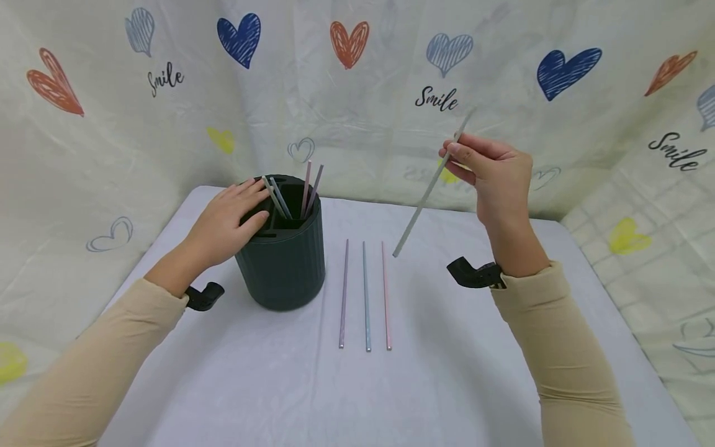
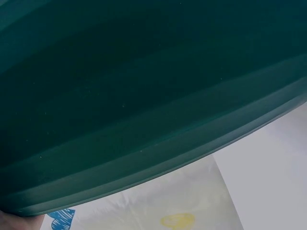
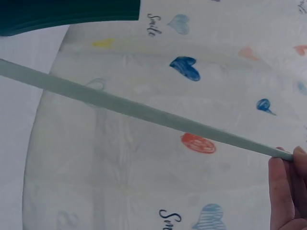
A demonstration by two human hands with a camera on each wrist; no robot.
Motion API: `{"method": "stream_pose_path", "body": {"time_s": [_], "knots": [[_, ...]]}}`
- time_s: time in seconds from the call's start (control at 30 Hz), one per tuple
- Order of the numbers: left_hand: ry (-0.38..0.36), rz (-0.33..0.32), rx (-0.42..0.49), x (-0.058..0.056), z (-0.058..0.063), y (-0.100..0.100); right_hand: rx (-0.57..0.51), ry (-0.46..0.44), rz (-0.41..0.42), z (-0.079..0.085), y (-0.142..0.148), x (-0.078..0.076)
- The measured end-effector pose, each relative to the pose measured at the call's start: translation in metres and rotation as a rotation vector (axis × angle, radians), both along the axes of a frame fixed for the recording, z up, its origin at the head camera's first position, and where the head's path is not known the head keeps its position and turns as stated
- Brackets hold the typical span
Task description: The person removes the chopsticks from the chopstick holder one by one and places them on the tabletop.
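Observation:
My left hand point(image 1: 226, 217) rests on the left rim of a dark green ribbed holder point(image 1: 282, 273) with inner compartments. Its fingers lie extended across the top. The holder's wall point(image 2: 144, 96) fills most of the left wrist view. Several thin sticks, among them a pink stick point(image 1: 306, 189) and a purple stick point(image 1: 315, 189), stand leaning inside it. Raised at the right, my right hand point(image 1: 497, 171) pinches a slim pale green stick point(image 1: 427, 192) near its upper end, between thumb and fingers. The stick slants down to the left, also seen in the right wrist view point(image 3: 144, 112).
On the white tablecloth point(image 1: 251, 385), a purple stick point(image 1: 343, 295), a blue stick point(image 1: 366, 298) and a pink stick point(image 1: 386, 298) lie side by side, right of the holder. A curtain point(image 1: 380, 143) printed with hearts hangs behind the table's back edge.

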State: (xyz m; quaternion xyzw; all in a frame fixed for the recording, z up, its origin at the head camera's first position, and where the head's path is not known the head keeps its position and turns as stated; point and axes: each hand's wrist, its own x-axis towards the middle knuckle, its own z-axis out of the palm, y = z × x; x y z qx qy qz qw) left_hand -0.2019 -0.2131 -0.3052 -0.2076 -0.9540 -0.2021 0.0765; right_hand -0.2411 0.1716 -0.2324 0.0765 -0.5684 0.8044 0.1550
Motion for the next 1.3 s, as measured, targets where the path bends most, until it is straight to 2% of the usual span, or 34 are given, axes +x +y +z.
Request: {"method": "stream_pose_path", "body": {"time_s": [0.27, 0.67, 0.93, 1.3], "knots": [[-0.002, 0.002, 0.006, 0.002, 0.001, 0.001, 0.246, -0.286, 0.102, -0.033, 0.01, -0.018], [0.002, 0.006, 0.007, 0.0, 0.0, 0.0, 0.343, -0.63, 0.312, -0.093, 0.018, -0.043], [0.005, 0.007, 0.005, 0.0, 0.0, -0.001, 0.409, -0.744, 0.341, -0.133, 0.018, -0.054], [0.005, 0.005, 0.01, -0.001, -0.001, -0.001, 0.435, -0.841, 0.331, -0.16, 0.014, -0.06]]}}
